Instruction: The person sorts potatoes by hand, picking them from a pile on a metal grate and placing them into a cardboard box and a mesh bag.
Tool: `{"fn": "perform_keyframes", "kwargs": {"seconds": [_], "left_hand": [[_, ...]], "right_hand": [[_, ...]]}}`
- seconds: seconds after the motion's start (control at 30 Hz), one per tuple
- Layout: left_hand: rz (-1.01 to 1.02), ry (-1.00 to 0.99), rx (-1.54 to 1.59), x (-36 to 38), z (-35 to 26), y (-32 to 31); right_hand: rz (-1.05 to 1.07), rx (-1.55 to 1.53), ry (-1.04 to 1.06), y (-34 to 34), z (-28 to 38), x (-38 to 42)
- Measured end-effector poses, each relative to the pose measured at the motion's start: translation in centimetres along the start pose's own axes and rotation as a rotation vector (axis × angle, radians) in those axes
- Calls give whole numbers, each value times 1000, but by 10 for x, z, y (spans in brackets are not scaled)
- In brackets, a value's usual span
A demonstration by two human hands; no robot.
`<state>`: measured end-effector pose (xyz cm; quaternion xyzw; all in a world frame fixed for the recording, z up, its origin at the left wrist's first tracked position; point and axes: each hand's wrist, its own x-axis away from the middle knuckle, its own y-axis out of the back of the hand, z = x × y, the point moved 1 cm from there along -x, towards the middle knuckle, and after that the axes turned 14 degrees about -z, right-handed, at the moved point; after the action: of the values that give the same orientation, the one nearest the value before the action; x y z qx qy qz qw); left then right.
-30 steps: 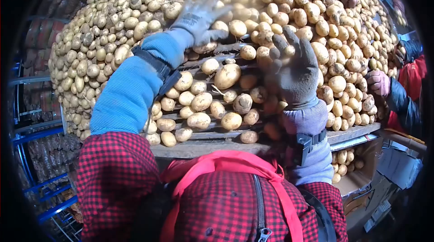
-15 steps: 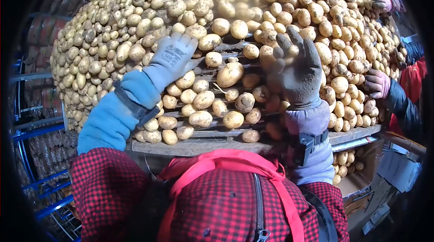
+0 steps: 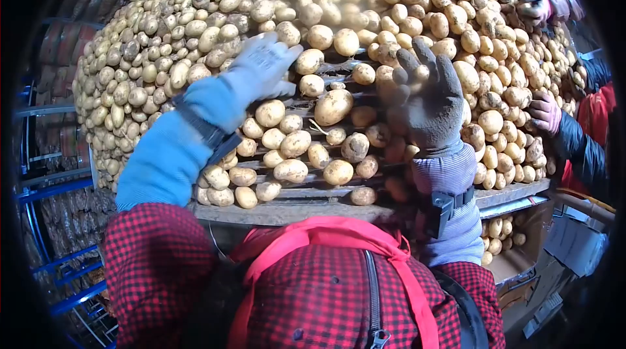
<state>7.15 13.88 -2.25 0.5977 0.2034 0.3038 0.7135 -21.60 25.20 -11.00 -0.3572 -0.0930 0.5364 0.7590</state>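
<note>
Left hand (image 3: 264, 67) has slid forward this half-second, too blurred to tell its grip, potatoes (image 3: 310, 61) just beyond its fingertips! Right hand (image 3: 429, 101) stays put, fingers spread.

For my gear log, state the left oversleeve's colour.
The left oversleeve is blue, shown in the head view.

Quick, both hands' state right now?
Left hand: back up over the potatoes, underside hidden; grip can't be told.
Right hand: open, fingers spread; small potato between them, hold unclear.
</note>
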Motion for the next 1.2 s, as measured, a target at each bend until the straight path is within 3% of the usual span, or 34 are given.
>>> {"fn": "perform_keyframes", "kwargs": {"seconds": [0.03,0.1,0.23,0.3,0.37,0.5,0.57,0.6,0.63,0.7,0.77,0.83,0.9,0.97,1.0,1.03,1.1,1.17,1.2], "left_hand": [[-2,2,1,-7,2,-2],[215,38,-12,-27,0,-7],[84,47,61,-6,-6,-7],[193,58,55,-4,-13,0],[117,-19,-5,0,-12,-6],[190,4,19,-14,-11,0],[231,45,91,-9,-8,1],[236,65,95,-5,-9,5],[240,65,95,-3,-7,2],[147,49,76,5,-5,-9],[87,35,95,6,0,-18],[203,87,143,-2,0,-12],[134,130,225,-2,-4,-6],[56,361,423,-7,-12,9],[8,511,564,-11,-23,27],[-178,395,718,-15,-30,32],[-224,406,964,-28,-52,52],[-322,104,870,-42,-68,62],[-328,62,804,-46,-74,70]], "right_hand": [[3,1,0,-1,-2,1],[16,44,9,1,1,-2],[-83,-135,-182,-8,13,-3],[-219,-84,-396,-4,14,-10],[-63,-66,-157,-7,15,-2],[24,-124,-88,-2,10,-3],[-89,-225,-257,-8,15,-2],[-143,-509,-445,-7,17,-4],[-146,-510,-448,-3,14,-4],[17,-790,-640,-3,6,-4],[65,-671,-547,-9,8,-2],[124,-538,-449,-20,10,1],[-18,-191,-53,-30,5,10],[9,-167,-8,-29,9,6],[10,-275,-247,-31,21,2],[9,-381,-491,-33,27,3],[6,-288,-433,-35,26,7],[6,-102,-304,-35,22,7],[218,-403,-295,-29,19,0]]}}
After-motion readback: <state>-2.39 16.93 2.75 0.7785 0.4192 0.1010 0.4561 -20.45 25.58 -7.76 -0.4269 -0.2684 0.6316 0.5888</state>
